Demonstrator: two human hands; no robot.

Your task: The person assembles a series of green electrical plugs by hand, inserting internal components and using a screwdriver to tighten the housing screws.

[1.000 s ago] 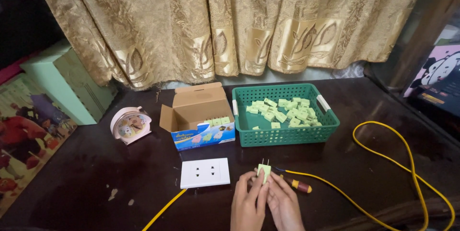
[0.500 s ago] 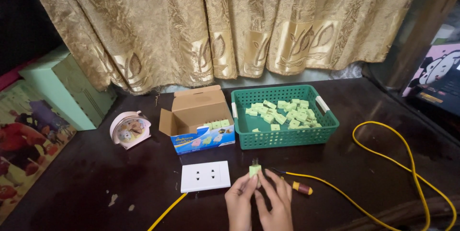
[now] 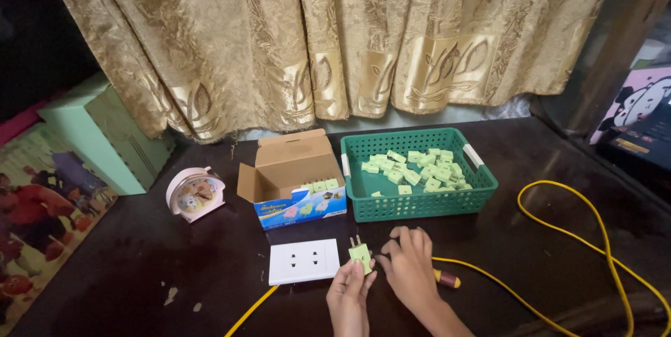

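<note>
From the head camera, the left hand (image 3: 349, 295) pinched a small pale green plug adapter (image 3: 361, 256) between thumb and fingertips, its two metal prongs pointing up and away toward the far edge of the counter (image 3: 175, 267). A second before, both hands had been cupped together around that adapter, further to the right; half a second before, they had begun to shift left. Now the adapter sat just beside the right end of the white socket plate (image 3: 304, 261), close to touching it, which reads as the piece being brought over to the plate.

The right hand (image 3: 409, 267) had come off the adapter and lay spread, fingers loosely open and palm down on the counter, gripping nothing. Just beyond its wrist a yellow cable (image 3: 594, 239) ran off toward the right edge and looped back, with a dark red and yellow fitting (image 3: 447, 280) lying on it near the hand.

Further back, toward the far edge, a green basket (image 3: 419, 204) held many more pale green pieces, and an open cardboard box (image 3: 293, 183) stood just left of it with a few of the same pieces inside. A small pink clock (image 3: 196, 194) stood left of the box, and gold curtains (image 3: 335, 36) hung behind.
</note>
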